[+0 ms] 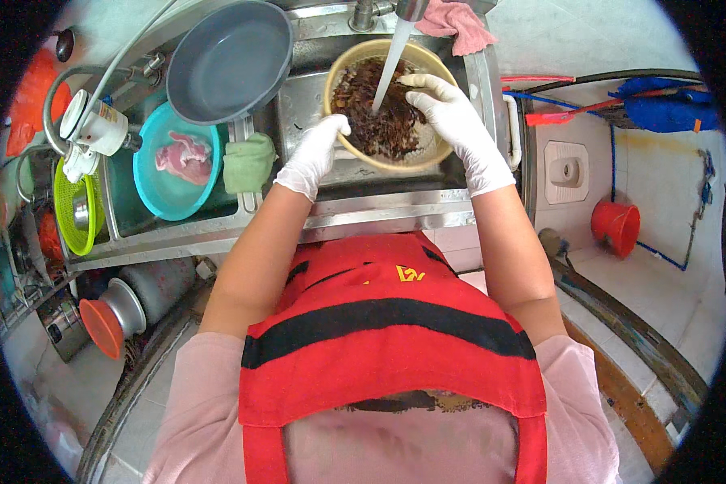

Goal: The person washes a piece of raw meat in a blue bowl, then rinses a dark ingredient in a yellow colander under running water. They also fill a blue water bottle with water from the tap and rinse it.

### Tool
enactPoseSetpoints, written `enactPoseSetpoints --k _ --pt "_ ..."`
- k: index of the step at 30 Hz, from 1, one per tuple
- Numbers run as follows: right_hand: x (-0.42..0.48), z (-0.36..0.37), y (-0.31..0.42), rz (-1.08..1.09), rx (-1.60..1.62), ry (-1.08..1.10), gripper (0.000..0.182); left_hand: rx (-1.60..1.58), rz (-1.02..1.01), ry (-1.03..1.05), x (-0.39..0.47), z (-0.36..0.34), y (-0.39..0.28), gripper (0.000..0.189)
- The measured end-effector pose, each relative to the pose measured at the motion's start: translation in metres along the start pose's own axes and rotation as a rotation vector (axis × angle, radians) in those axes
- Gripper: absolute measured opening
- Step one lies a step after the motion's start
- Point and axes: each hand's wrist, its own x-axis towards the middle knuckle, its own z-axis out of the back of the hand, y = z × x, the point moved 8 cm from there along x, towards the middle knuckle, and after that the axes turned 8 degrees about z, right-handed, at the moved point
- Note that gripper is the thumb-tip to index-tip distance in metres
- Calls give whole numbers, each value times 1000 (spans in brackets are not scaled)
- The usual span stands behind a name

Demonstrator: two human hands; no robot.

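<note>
A tan plastic basin (346, 55) stands in the steel sink in front of me, holding water and dark brown shredded pieces (363, 130) that look like food. Water (389, 72) pours from the faucet (410, 8) onto them. With a white glove on, my left hand (314, 151) grips the basin's near left rim, thumb on top and the other fingers hidden below. My right hand (451, 115), gloved too, reaches over the right rim. Its fingers are apart and the fingertips are at the dark pieces; nothing shows in its grasp.
Left of the basin are a large grey basin (230, 60), a turquoise basin (142, 172) with raw meat (184, 158) in water, and a green cloth (249, 163). A lime colander (66, 212) sits farther left. A pink cloth (457, 27) lies behind the faucet. A red bucket (616, 228) stands at right.
</note>
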Motion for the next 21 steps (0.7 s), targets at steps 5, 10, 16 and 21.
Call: enactPoseSetpoints --k 5,10,16,21 --pt "2 10 -11 233 -324 -17 31 146 -115 -13 -27 -9 -6 50" --pt "-4 12 -5 278 -309 -66 29 80 -234 5 -33 26 -8 61" --pt "-3 38 -22 203 -102 -163 27 -301 -27 -40 -53 59 17 46" --pt "-10 45 -12 83 -48 -180 26 -345 -24 -36 -69 75 30 36"
